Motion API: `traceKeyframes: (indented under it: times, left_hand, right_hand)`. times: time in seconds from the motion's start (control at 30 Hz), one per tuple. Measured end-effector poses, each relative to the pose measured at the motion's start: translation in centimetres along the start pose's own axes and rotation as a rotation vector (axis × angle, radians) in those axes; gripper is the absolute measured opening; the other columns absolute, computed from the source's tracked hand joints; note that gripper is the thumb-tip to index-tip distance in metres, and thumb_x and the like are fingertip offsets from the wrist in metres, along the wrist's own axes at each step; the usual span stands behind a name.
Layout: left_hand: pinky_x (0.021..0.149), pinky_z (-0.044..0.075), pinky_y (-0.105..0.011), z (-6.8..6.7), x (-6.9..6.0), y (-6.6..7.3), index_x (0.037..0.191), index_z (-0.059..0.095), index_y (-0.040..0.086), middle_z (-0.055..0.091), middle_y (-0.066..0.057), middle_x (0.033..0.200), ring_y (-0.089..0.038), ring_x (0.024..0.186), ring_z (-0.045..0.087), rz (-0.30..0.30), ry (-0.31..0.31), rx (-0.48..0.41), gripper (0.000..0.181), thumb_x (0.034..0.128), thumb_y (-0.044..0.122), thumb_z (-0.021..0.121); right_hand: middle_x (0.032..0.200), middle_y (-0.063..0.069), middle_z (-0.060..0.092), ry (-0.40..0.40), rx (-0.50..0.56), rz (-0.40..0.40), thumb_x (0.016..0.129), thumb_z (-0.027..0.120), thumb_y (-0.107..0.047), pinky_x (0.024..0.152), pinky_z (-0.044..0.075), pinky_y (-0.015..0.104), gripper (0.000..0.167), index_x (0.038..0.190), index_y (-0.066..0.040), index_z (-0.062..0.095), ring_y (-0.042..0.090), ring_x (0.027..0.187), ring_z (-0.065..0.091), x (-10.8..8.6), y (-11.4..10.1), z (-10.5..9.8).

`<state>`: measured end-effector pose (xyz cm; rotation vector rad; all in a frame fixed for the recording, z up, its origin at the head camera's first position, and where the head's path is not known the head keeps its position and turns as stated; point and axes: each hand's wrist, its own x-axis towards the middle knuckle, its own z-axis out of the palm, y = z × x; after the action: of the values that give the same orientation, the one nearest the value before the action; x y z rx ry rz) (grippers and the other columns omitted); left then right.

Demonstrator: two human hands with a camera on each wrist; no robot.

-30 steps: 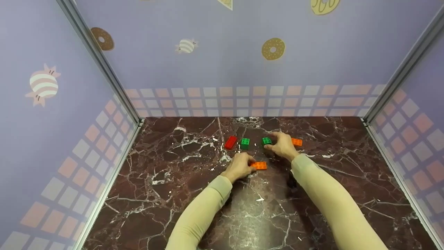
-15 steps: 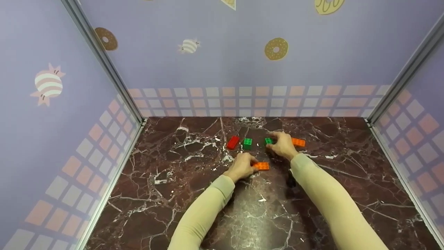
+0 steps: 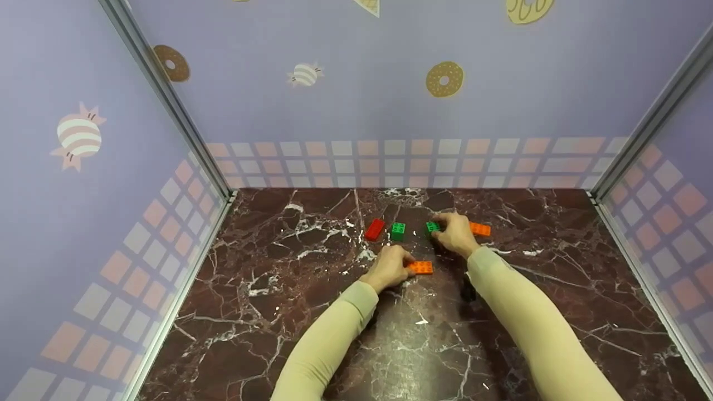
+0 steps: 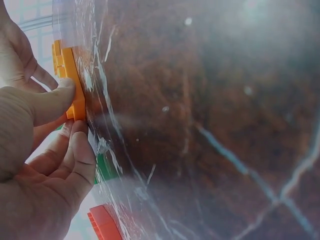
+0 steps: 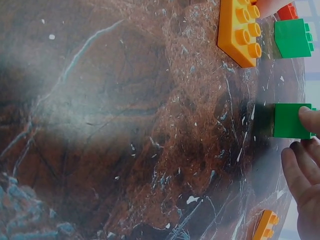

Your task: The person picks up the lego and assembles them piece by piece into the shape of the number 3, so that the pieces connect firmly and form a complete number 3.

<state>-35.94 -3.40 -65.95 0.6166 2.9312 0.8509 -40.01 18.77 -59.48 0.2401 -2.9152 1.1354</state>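
Note:
In the head view my left hand (image 3: 387,266) pinches the left end of an orange toy building brick (image 3: 423,268), which lies flat on the table. The left wrist view shows the thumb pressed along that orange brick (image 4: 75,92), fingers on its end. Farther back and to the right, my right hand (image 3: 457,234) pinches a green brick (image 3: 431,227) between thumb and fingers. That green brick (image 5: 291,120) stands on the table in the right wrist view, studs facing away from the surface.
A second green brick (image 3: 397,231) and a red brick (image 3: 375,229) stand side by side to the left. Another orange brick (image 3: 480,229) lies right of my right hand. The marbled table (image 3: 312,334) is bounded by patterned panels (image 3: 362,111) at back and sides.
My right thumb and fingers have closed in on the green brick from a wider spread. My left hand stays on its orange brick. The head view has shifted slightly.

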Motion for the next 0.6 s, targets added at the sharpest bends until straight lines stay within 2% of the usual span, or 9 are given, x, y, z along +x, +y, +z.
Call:
traceKeyframes:
  times: [0.1,0.2,0.23,0.33,0.4,0.5,0.6]
  left_hand:
    - [0.089,0.064,-0.03,0.4,0.2,-0.4,0.111,0.092,0.025,0.089,0.008,0.105,-0.013,0.098,0.081,-0.003,0.005,0.008,0.024,0.0869,0.028,0.095]
    - [0.09,0.065,-0.03,-0.5,-0.4,0.4,0.113,0.092,0.024,0.089,0.007,0.107,-0.013,0.1,0.081,-0.006,-0.014,-0.001,0.025,0.0882,0.026,0.095]
    - [0.088,0.064,-0.03,-0.6,-0.5,0.6,0.113,0.092,0.023,0.089,0.006,0.105,-0.014,0.098,0.081,0.007,-0.003,0.006,0.025,0.0881,0.025,0.095]
    - [0.09,0.066,-0.032,-2.1,-1.4,1.8,0.114,0.091,0.019,0.089,0.002,0.107,-0.017,0.1,0.082,0.0,-0.023,-0.014,0.025,0.0888,0.022,0.094]
    - [0.09,0.066,-0.034,-2.2,-1.6,2.0,0.113,0.091,0.017,0.089,0.0,0.107,-0.019,0.099,0.082,0.011,-0.013,-0.01,0.025,0.0887,0.02,0.094]
    - [0.091,0.066,-0.035,-1.9,-1.4,1.7,0.114,0.091,0.017,0.089,0.0,0.109,-0.02,0.101,0.082,0.008,-0.017,-0.012,0.026,0.0884,0.02,0.094]
    - [0.09,0.065,-0.032,-1.0,-0.8,0.8,0.114,0.091,0.02,0.089,0.002,0.109,-0.017,0.1,0.081,0.005,-0.007,-0.008,0.026,0.0876,0.022,0.094]
  right_hand:
    - [0.143,0.028,0.075,0.009,-0.017,-0.009,0.095,0.08,-0.007,0.123,0.052,0.061,0.044,0.138,0.001,0.077,0.049,0.139,0.068,0.0,0.0,0.0]
    - [0.142,0.027,0.076,0.01,-0.007,-0.004,0.096,0.08,-0.007,0.123,0.052,0.06,0.043,0.138,0.001,0.077,0.048,0.139,0.068,0.0,0.0,-0.1]
    - [0.143,0.027,0.076,0.009,-0.002,-0.002,0.097,0.08,-0.007,0.123,0.052,0.06,0.042,0.138,0.001,0.077,0.048,0.139,0.068,-0.1,-0.1,-0.1]
    - [0.144,0.027,0.075,0.002,0.01,0.004,0.099,0.079,-0.007,0.123,0.053,0.06,0.041,0.139,0.001,0.077,0.047,0.14,0.067,-0.1,-0.2,-0.1]
    - [0.145,0.026,0.074,-0.001,0.014,0.01,0.099,0.08,-0.007,0.123,0.053,0.06,0.041,0.139,0.001,0.077,0.047,0.141,0.067,-0.1,-0.2,-0.2]
    - [0.145,0.027,0.075,0.003,0.017,0.008,0.1,0.081,-0.008,0.122,0.053,0.06,0.041,0.139,0.0,0.076,0.047,0.14,0.067,-0.1,-0.3,-0.3]
    - [0.143,0.027,0.075,0.015,0.006,-0.021,0.099,0.082,-0.009,0.12,0.054,0.061,0.04,0.138,0.0,0.077,0.047,0.137,0.069,-0.3,-0.5,-0.6]
